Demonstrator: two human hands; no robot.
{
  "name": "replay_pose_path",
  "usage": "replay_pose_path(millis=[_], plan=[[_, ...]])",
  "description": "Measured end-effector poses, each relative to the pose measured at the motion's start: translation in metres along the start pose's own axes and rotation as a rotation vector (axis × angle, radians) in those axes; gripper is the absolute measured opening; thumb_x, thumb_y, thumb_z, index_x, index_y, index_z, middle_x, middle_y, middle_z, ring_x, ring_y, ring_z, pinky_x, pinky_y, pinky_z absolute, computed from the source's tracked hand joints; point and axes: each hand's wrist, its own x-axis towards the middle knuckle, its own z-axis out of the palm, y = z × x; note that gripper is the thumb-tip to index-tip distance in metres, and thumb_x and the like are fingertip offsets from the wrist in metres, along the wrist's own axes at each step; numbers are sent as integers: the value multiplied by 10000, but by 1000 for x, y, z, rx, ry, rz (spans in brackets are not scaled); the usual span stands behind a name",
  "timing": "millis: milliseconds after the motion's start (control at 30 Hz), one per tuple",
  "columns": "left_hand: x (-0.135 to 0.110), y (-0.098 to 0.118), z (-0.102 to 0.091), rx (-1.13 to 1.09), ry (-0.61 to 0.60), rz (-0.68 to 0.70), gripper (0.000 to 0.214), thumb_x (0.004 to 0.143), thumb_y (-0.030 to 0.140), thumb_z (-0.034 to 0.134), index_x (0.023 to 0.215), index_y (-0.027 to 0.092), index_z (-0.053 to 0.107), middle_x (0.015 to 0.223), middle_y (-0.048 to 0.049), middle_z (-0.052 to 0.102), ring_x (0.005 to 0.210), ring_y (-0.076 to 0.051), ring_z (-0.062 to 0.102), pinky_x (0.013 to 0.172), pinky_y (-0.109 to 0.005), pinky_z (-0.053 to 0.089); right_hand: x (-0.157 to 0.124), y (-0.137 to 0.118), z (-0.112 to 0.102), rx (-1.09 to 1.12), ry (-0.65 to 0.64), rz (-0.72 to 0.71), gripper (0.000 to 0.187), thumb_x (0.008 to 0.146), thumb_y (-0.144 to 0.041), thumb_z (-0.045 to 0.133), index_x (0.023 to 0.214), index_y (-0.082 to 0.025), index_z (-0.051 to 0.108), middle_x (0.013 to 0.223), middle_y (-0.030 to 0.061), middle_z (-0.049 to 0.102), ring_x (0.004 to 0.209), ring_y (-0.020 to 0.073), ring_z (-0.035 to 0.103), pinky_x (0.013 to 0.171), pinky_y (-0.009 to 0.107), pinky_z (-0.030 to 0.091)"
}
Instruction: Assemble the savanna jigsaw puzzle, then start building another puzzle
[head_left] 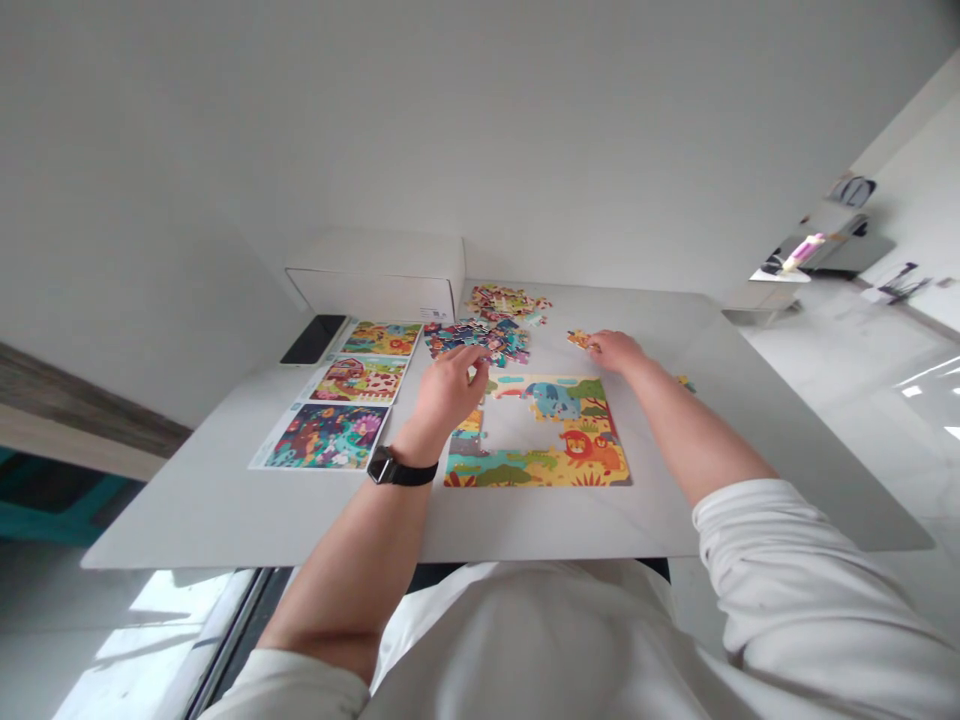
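Observation:
A partly assembled jigsaw puzzle point(525, 470) lies on the table, showing lions, an elephant and trees, with a bare gap in its middle. My left hand point(448, 388), wearing a black watch point(401, 470), is over the puzzle's upper left corner, fingers pinched together; whatever they hold is too small or hidden. Beyond the puzzle's upper right corner, my right hand point(616, 352) has its fingertips closed at a small group of orange puzzle pieces point(577, 339). A dark, multicoloured heap of loose pieces point(502, 342) lies just past my left hand.
Another heap of pieces point(506, 300) lies farther back beside a white box point(375, 290). On the left are a picture sheet point(330, 437) with three printed scenes and a phone point(313, 340). A few pieces point(686, 383) show behind my right forearm. A wall borders the table's back.

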Motion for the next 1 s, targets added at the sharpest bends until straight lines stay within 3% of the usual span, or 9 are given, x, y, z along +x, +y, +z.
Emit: replay_pose_path(millis=[133, 333, 467, 567, 667, 833, 1000], plan=[[0, 1, 1, 2, -17, 11, 276, 1044, 247, 573, 1198, 218, 800, 1128, -94, 824, 937, -226, 725, 857, -316, 542, -3, 2, -7, -35, -19, 80, 363, 1083, -365, 589, 1369, -296, 802, 1476, 125, 748, 1300, 326, 708, 1082, 443, 534], [0, -5, 1, -19, 1, -7, 273, 1063, 290, 566, 1175, 210, 802, 1081, -92, 816, 862, -208, 702, 820, -309, 534, 16, -17, -11, 0, -19, 217, 517, 1036, -520, 707, 1492, -276, 713, 1472, 183, 736, 1354, 365, 673, 1102, 493, 518], [4, -11, -6, -82, 39, -55, 310, 1097, 375, 545, 1155, 209, 801, 1118, -86, 818, 864, -197, 696, 820, -301, 532, 30, -22, -13, 13, -53, 273, 484, 986, -470, 774, 1431, -280, 756, 1443, 179, 747, 1341, 393, 682, 1085, 520, 531], [6, -13, -9, -133, 63, -126, 349, 1107, 408, 526, 1175, 201, 798, 1073, -81, 821, 871, -199, 701, 807, -296, 530, 33, -22, -14, 47, -48, 258, 567, 926, -424, 832, 1468, -284, 736, 1473, 174, 721, 1314, 389, 697, 1061, 499, 559], [8, -16, -8, -211, 68, -179, 379, 1105, 452, 526, 1208, 197, 787, 992, -71, 808, 811, -189, 688, 740, -286, 518, 27, -24, -13, 129, 66, 195, 578, 892, -321, 839, 1459, -260, 747, 1490, 173, 687, 1277, 341, 708, 1066, 425, 562], [12, -24, -1, -418, 60, -223, 404, 1064, 503, 561, 1220, 192, 767, 954, -63, 776, 730, -159, 643, 641, -259, 490, 8, -32, -16, 493, 285, 21, 366, 956, -176, 672, 1286, -185, 831, 1209, 127, 793, 1082, 249, 745, 1025, 363, 575], [12, -21, 3, -566, -3, -230, 428, 987, 554, 673, 1194, 191, 762, 947, -54, 748, 696, -135, 595, 599, -246, 467, -29, -52, -25, 1086, 286, -109, 367, 921, -420, 828, 1217, -203, 825, 1013, 74, 811, 855, 198, 731, 863, 370, 635]])
